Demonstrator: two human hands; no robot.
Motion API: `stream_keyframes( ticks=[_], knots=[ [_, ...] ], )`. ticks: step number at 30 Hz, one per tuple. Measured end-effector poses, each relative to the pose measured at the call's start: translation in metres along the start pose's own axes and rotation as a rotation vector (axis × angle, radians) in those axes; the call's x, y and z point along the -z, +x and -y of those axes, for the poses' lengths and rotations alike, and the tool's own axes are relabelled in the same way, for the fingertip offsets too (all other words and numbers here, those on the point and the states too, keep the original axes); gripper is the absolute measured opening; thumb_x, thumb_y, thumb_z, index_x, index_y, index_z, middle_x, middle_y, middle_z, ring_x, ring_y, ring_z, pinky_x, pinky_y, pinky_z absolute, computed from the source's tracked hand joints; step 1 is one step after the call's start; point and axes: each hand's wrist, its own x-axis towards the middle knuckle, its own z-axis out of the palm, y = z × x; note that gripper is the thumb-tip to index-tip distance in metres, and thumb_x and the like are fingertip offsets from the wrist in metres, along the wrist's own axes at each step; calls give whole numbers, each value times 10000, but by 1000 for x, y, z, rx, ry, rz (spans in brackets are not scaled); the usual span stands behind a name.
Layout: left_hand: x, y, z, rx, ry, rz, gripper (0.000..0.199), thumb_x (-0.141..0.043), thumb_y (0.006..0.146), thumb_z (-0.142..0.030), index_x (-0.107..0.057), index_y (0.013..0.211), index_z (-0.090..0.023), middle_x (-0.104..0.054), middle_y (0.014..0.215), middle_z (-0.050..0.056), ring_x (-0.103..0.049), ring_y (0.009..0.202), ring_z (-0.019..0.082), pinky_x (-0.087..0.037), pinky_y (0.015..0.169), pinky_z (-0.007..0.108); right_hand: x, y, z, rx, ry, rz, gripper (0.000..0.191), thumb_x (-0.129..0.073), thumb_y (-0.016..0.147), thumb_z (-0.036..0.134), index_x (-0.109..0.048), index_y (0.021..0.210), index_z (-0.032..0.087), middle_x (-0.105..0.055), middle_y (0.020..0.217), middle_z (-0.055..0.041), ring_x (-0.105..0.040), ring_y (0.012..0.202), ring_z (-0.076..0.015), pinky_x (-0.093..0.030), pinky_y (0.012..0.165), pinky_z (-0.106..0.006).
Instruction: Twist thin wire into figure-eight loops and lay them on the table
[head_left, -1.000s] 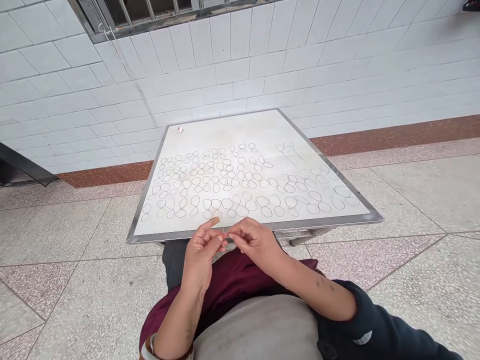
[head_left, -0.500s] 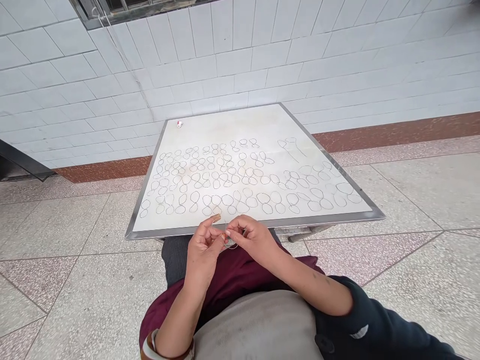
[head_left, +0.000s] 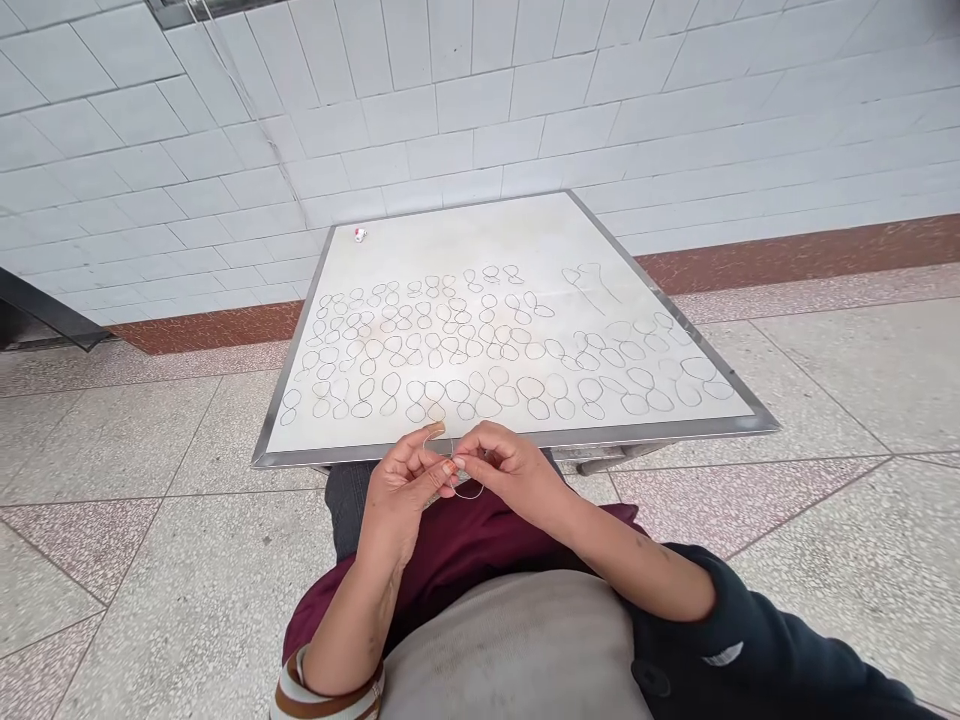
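A thin wire loop (head_left: 469, 497) is pinched between my two hands just in front of the table's near edge. My left hand (head_left: 401, 488) grips it with thumb and fingertips, and its upper curve shows by that hand's raised fingers. My right hand (head_left: 514, 475) pinches the wire close beside the left fingertips, where the fingers hide the crossing. Beyond them, rows of figure-eight wire loops (head_left: 531, 387) lie on the white tabletop (head_left: 465, 232).
Metal trim (head_left: 675, 434) borders the tabletop. At the back right lie wires with long loose ends (head_left: 604, 288). Toward the far left corner sits a small white-and-red object (head_left: 360, 235). A tiled wall (head_left: 472, 105) stands behind the table.
My view has tilted slightly downward. Both hands stay together on the wire, and more of its lower curve shows below my fingers.
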Motion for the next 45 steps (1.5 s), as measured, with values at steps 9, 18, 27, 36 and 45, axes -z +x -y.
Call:
stream_keyframes(
  ticks=[9, 18, 27, 36, 45],
  knots=[
    [-4, 0, 2, -63, -160, -172, 412, -744, 740, -195, -650, 1141, -219, -604, 689, -46, -599, 684, 90, -462, 632, 193, -1, -5, -3, -98, 292, 124, 260, -651, 837, 352, -558, 1051, 237, -576, 909, -11, -554, 827, -144, -465, 732, -282],
    [-8, -3, 6, -128, -214, -331, 360, -732, 753, -207, -646, 1102, -221, -565, 693, -58, -551, 679, 75, -427, 613, 176, -31, -9, -19, -148, 495, 55, 209, -672, 819, 355, -619, 966, 217, -577, 895, -10, -512, 740, -115, -459, 630, -245],
    [-7, -5, 5, -184, -27, -299, 319, -699, 790, -279, -632, 1098, -233, -543, 705, -52, -512, 638, 86, -433, 621, 198, -33, -8, -21, -138, 538, 29, 225, -740, 753, 347, -672, 926, 219, -583, 800, 12, -563, 772, -130, -497, 768, -299],
    [3, -3, -1, -143, 129, -123, 290, -637, 836, -272, -620, 1124, -243, -531, 697, -39, -484, 659, 107, -435, 666, 219, -23, -5, -25, -124, 461, 119, 137, -685, 806, 306, -695, 887, 196, -671, 839, -12, -593, 787, -133, -473, 775, -299],
    [1, -5, -8, -118, 162, -96, 391, -631, 834, -276, -597, 1223, -272, -531, 689, -43, -485, 661, 116, -437, 702, 236, -16, -3, -25, -113, 489, 166, 132, -667, 823, 322, -687, 878, 204, -701, 877, -18, -635, 853, -149, -491, 823, -314]
  ],
)
